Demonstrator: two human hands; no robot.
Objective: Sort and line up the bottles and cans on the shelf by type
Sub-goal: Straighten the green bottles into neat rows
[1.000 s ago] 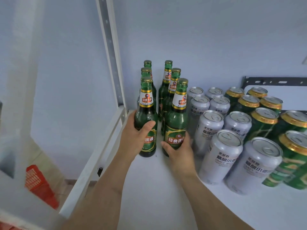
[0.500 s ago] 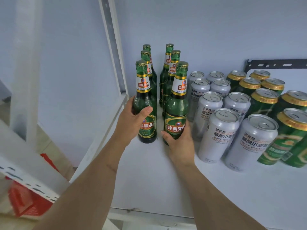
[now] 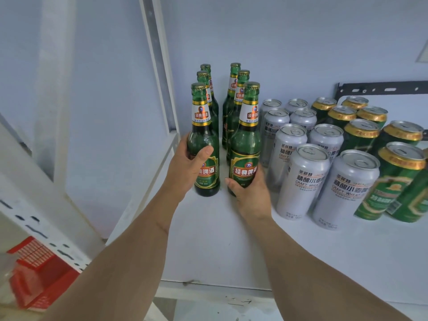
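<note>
Several green beer bottles stand in two rows at the left end of the white shelf [image 3: 208,239]. My left hand [image 3: 185,167] grips the front left green bottle [image 3: 203,135] around its body. My right hand [image 3: 249,193] wraps the base of the front right green bottle [image 3: 246,140]. Both bottles stand upright on the shelf. To their right stand two rows of silver cans [image 3: 301,179], then rows of green cans with gold rims [image 3: 393,179].
A white upright shelf post [image 3: 159,72] rises just left of the bottles, with the wall behind. A black bracket [image 3: 379,89] runs along the back right. A red crate [image 3: 34,274] sits low at the left. Bare shelf surface lies in front of the rows.
The view has tilted down and pulled back slightly. Both hands stay on the two front bottles, which keep their places at the front of the rows.
</note>
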